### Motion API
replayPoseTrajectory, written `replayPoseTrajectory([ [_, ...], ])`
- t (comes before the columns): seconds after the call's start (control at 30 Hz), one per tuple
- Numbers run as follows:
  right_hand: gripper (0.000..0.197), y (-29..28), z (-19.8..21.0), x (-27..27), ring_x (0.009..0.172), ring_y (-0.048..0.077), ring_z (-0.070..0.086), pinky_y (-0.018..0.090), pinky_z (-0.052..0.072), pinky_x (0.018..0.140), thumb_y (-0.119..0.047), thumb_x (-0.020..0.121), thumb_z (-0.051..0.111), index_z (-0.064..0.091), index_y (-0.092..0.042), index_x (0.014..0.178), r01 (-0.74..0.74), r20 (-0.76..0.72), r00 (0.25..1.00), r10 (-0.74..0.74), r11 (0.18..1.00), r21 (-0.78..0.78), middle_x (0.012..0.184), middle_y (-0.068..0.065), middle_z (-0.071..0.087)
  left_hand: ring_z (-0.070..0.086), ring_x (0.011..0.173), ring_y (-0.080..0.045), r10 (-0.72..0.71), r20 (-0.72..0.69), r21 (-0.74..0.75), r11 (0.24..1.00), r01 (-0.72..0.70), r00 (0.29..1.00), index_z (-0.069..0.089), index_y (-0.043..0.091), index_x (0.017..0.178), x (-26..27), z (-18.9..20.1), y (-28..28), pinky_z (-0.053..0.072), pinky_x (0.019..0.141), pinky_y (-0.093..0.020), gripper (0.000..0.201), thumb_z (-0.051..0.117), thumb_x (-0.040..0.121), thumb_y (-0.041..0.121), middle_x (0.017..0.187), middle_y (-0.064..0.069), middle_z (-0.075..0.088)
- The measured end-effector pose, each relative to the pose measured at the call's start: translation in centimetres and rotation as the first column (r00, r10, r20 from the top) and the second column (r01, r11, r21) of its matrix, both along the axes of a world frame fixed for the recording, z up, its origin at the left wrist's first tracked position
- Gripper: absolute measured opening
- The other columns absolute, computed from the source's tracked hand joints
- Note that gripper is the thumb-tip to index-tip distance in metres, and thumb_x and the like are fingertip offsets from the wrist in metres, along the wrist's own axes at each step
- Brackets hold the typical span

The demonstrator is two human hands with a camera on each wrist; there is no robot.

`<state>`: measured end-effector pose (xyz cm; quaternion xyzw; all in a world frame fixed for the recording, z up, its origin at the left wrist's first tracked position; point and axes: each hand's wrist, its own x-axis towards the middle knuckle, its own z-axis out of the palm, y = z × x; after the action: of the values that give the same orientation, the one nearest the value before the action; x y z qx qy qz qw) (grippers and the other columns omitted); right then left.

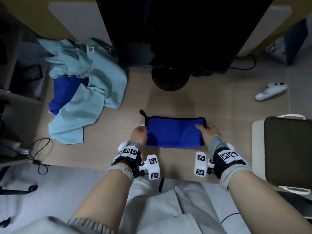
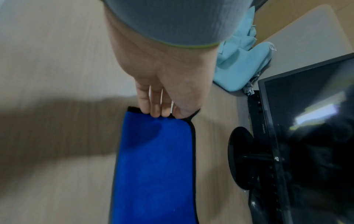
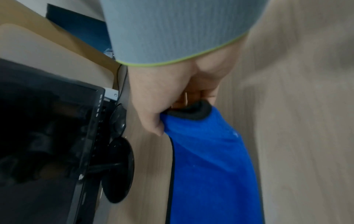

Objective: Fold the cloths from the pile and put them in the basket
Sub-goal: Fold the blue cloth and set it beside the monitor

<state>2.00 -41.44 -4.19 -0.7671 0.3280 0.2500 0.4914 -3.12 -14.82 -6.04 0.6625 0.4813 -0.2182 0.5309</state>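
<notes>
A blue cloth (image 1: 173, 132) with black trim lies folded into a long strip on the wooden desk, straight in front of me. My left hand (image 1: 139, 134) grips its left end; in the left wrist view the curled fingers (image 2: 155, 109) sit on the cloth's (image 2: 155, 166) edge. My right hand (image 1: 209, 130) pinches the right end, thumb on top; in the right wrist view the thumb (image 3: 153, 121) presses the blue cloth (image 3: 210, 166) by its black corner. The pile of cloths (image 1: 84, 88), light teal and blue, lies at the left. The dark basket (image 1: 287, 149) stands at the right.
A black monitor (image 1: 179, 31) on a round stand (image 1: 170, 78) fills the back of the desk. A white controller (image 1: 270, 92) lies at the right rear. A looped black cable (image 1: 39, 152) sits near the desk's front left edge.
</notes>
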Motion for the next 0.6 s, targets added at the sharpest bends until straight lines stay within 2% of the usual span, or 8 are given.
replayPoseTrajectory([
  [0.07, 0.021, 2.1, 0.4, 0.4, 0.08, 0.027, 0.063, 0.048, 0.055, 0.081, -0.02, 0.081, 0.072, 0.063, -0.011, 0.097, -0.021, -0.036, 0.999, 0.024, 0.998, 0.067, 0.095, 0.013, 0.069, 0.066, 0.094, -0.033, -0.048, -0.01, 0.017, 0.999, 0.048, 0.999, 0.067, 0.017, 0.115, 0.6, 0.0, 1.1, 0.055, 0.088, -0.041, 0.033, 0.052, 0.085, 0.019, 0.102, -0.012, 0.071],
  [0.13, 0.023, 4.5, 0.4, 0.6, 0.075, 0.027, 0.061, 0.053, 0.055, 0.078, -0.015, 0.079, 0.074, 0.06, -0.011, 0.096, -0.087, -0.094, 0.991, 0.1, 0.988, 0.126, 0.088, 0.014, 0.067, 0.066, 0.1, -0.033, -0.061, -0.017, -0.053, 0.997, 0.06, 0.998, 0.067, 0.014, 0.114, 1.0, 0.0, 2.1, 0.053, 0.094, -0.041, 0.03, 0.053, 0.087, 0.018, 0.106, -0.014, 0.071],
  [0.17, 0.028, 5.9, 0.3, 0.6, 0.071, 0.025, 0.061, 0.05, 0.056, 0.076, -0.015, 0.079, 0.075, 0.057, -0.01, 0.1, -0.138, -0.114, 0.981, 0.154, 0.981, 0.137, 0.083, 0.012, 0.065, 0.066, 0.097, -0.034, -0.067, -0.016, -0.088, 0.994, 0.065, 0.998, 0.067, 0.009, 0.114, 1.2, 0.0, 2.7, 0.054, 0.091, -0.041, 0.031, 0.053, 0.088, 0.017, 0.102, -0.015, 0.071],
  [0.23, 0.033, 7.9, 0.3, 0.6, 0.056, 0.019, 0.059, 0.035, 0.056, 0.061, -0.017, 0.079, 0.075, 0.054, -0.011, 0.104, -0.265, -0.124, 0.952, 0.279, 0.957, 0.12, 0.072, 0.005, 0.062, 0.065, 0.081, -0.03, -0.071, 0.003, -0.163, 0.984, 0.07, 0.997, 0.067, 0.0, 0.112, 1.5, 0.3, 3.0, 0.052, 0.078, -0.036, 0.031, 0.054, 0.087, 0.015, 0.085, -0.011, 0.07],
  [0.3, 0.029, 11.6, -0.3, 0.2, 0.049, 0.014, 0.058, 0.028, 0.052, 0.055, -0.019, 0.08, 0.074, 0.054, -0.014, 0.1, -0.379, -0.123, 0.914, 0.387, 0.922, 0.081, 0.071, 0.0, 0.062, 0.059, 0.072, -0.022, -0.057, 0.002, -0.233, 0.971, 0.056, 0.998, 0.068, 0.004, 0.097, 1.3, 0.7, 4.8, 0.048, 0.072, -0.031, 0.018, 0.053, 0.091, 0.012, 0.077, -0.006, 0.064],
  [0.4, 0.021, 15.2, -0.9, -0.5, 0.051, 0.013, 0.061, 0.024, 0.05, 0.059, -0.023, 0.078, 0.072, 0.055, -0.021, 0.09, -0.453, -0.122, 0.885, 0.448, 0.892, -0.01, 0.076, -0.003, 0.063, 0.056, 0.066, -0.02, -0.045, -0.01, -0.337, 0.941, 0.039, 0.999, 0.06, 0.013, 0.076, 1.2, 0.8, 5.7, 0.047, 0.068, -0.028, 0.02, 0.05, 0.093, 0.007, 0.072, -0.005, 0.059],
  [0.5, 0.022, 17.3, -1.9, -0.8, 0.067, 0.019, 0.069, 0.026, 0.053, 0.07, -0.03, 0.075, 0.072, 0.054, -0.027, 0.086, -0.522, -0.151, 0.849, 0.507, 0.848, -0.089, 0.082, -0.004, 0.068, 0.05, 0.057, -0.017, -0.047, -0.016, -0.419, 0.907, 0.036, 0.999, 0.057, 0.016, 0.065, 1.0, 0.6, 6.1, 0.042, 0.061, -0.027, 0.029, 0.052, 0.093, 0.008, 0.059, 0.0, 0.055],
  [0.6, 0.026, 18.6, -2.8, -0.7, 0.088, 0.024, 0.068, 0.032, 0.053, 0.084, -0.034, 0.073, 0.072, 0.056, -0.029, 0.093, -0.548, -0.184, 0.833, 0.521, 0.823, -0.151, 0.095, -0.002, 0.07, 0.053, 0.046, -0.009, -0.043, -0.028, -0.459, 0.888, 0.025, 0.999, 0.057, 0.016, 0.068, 0.9, 0.6, 6.4, 0.042, 0.054, -0.021, 0.03, 0.052, 0.097, 0.019, 0.051, 0.006, 0.057],
])
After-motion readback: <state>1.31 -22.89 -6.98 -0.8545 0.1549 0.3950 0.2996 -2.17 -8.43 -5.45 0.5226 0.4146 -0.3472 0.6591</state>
